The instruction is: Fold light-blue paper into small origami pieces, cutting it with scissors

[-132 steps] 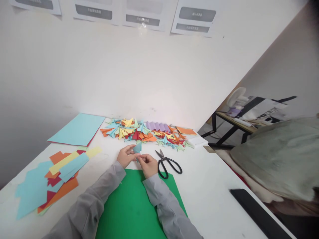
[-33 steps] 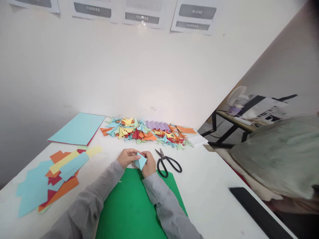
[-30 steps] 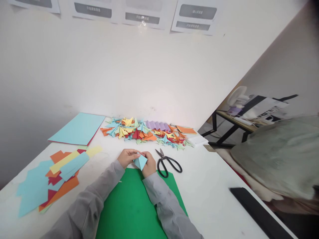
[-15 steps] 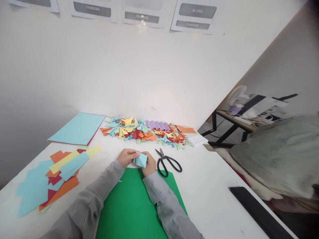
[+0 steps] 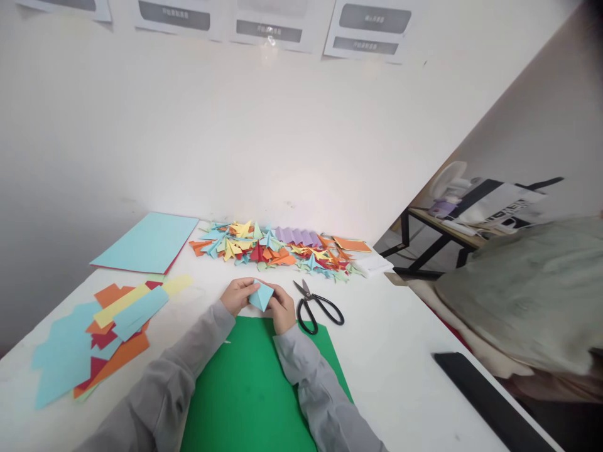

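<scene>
A small folded light-blue paper piece (image 5: 260, 295) is held between both my hands just beyond the far edge of a green sheet (image 5: 249, 389). My left hand (image 5: 237, 295) pinches its left side, fingers closed on it. My right hand (image 5: 283, 307) grips its right side, fingers curled around it. Both forearms in grey sleeves lie over the green sheet.
Black scissors (image 5: 316, 306) lie just right of my right hand. A long heap of folded coloured paper shapes (image 5: 277, 250) runs along the wall. Loose coloured strips and sheets (image 5: 98, 326) lie at the left, a large light-blue sheet (image 5: 148, 243) behind them. A black bar (image 5: 490, 402) lies at right; another person's grey-green garment (image 5: 522, 295) is beside the table.
The blue piece has been turned and opened out between my fingers: from a narrow upright fold to a wider pointed shape. My hands stayed in nearly the same place.
</scene>
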### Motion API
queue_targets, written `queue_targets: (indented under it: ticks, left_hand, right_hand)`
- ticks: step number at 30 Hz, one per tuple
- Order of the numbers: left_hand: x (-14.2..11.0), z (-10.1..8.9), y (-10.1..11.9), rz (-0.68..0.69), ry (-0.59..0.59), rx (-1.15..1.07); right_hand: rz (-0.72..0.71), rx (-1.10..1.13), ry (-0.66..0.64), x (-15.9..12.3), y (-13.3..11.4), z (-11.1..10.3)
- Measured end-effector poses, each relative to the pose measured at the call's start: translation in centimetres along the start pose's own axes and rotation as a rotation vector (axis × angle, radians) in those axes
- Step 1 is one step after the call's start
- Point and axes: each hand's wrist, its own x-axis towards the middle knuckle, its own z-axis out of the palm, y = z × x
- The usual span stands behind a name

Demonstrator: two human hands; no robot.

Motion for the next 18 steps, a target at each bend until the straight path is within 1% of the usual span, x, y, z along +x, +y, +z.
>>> queue_targets:
  ticks: [1,3,6,8,10,15,18]
  left_hand:
    - [0.1,0.0,0.0,0.026,0.011,-0.001]
    - [0.1,-0.1,0.0,0.064,0.026,0.007]
    - [0.1,-0.1,0.0,0.072,0.046,0.029]
    - [0.1,-0.2,0.0,0.071,0.053,0.044]
    - [0.2,-0.4,-0.3,0.085,0.052,0.064]
    - [0.6,-1.0,-1.0,0.176,0.073,0.142]
    - [0.8,-1.3,-1.2,0.193,0.088,0.158]
  right_hand:
    - [0.011,0.06,0.001,0.0,-0.2,0.0]
    - [0.016,0.119,0.049,0.0,-0.5,-0.1]
    - [0.004,0.053,0.135,0.0,-0.5,0.0]
    - [-0.006,-0.009,0.126,0.0,-0.3,0.1]
    - [-0.009,-0.021,0.101,0.1,-0.2,0.2]
    - [0.032,0.077,0.114,0.2,-0.2,0.3]
    - [0.056,0.101,0.107,0.2,-0.2,0.3]
